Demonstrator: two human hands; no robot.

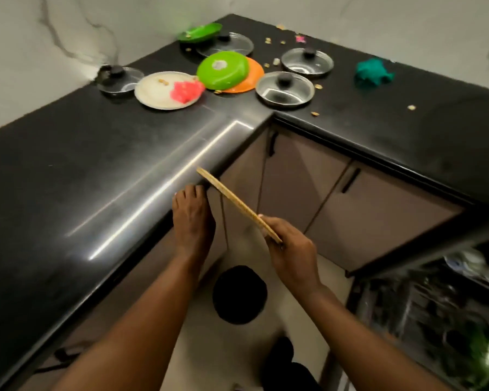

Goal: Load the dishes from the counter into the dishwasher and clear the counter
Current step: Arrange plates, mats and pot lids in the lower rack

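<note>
A black L-shaped counter [68, 179] fills most of the view, meeting a pale marble wall [40, 38] behind it. Grey-brown cabinets [308, 187] sit under its inner corner. At the lower right an open dishwasher [435, 311] shows its rack, blurred, with dark items and something green inside.

The dishes crowd the far corner of the counter. A white plate [164, 91] lies nearest the left run, with a pink scrap [185, 90] on its right side and a crumb near its top. Just left of it, touching its rim, is a glass lid [120, 80] with a black knob. A green plate [222, 69] lies upside down, overlapping an orange plate [249, 77]. Right of these sits a second lid [285, 90], and behind it a third lid [307, 62]. At the very back a green bowl [199, 32] leans on a fourth lid [226, 45]. A teal cloth [373, 72] lies bunched well to the right. Small yellowish crumbs [316, 86] are scattered among the lids and along the right run.

The right hand [290, 246] grips one end of a thin wooden board [237, 204], held edge-on and slanting up to the left, off the counter in front of the cabinets. The left hand [192, 213] rests at the counter's edge, fingers curled over it, beside the board and not touching it.
</note>
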